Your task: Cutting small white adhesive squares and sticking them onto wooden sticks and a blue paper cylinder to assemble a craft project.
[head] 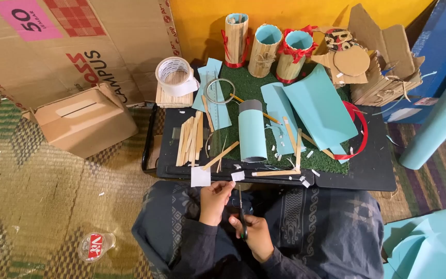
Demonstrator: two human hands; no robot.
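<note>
- Woven mat floor, cardboard boxes behind, and a low black surface (367, 175) crowded with craft bits: that's the setting, seen from above the person's lap.
- Left hand (215, 199) is raised just short of the surface edge, fingers (226, 187) pinched shut on a small white paper scrap (237, 176) at its tips.
- Right hand (256, 235) sits just below and beside the left, wrapped through the handles of dark scissors (242, 217), blades pointing up toward the scrap; how far the blades gape I cannot tell from this angle.
- Risk one: the scrap is tiny and the left fingertips sit right beside the blade line, so a snip taken too close could nick a fingertip.
- Risk two: such a light pinch on so little paper could let it twist or slip, and the cut would wander.
- Another white square (200, 176) lies just left of the pinching fingers on the surface edge; a brush of the wrist could flick it to the floor.
- Beyond the fingers, loose wooden sticks (189, 139) and a blue paper tube (252, 132) lie on the green turf mat (243, 82); the tube lies on its side and, I'd judge, could roll if the surface is knocked by a knee.
- Off to the left of the hands, a small lidded cup (95, 245) sits on the floor mat, easy to tip with a shifting leg.
</note>
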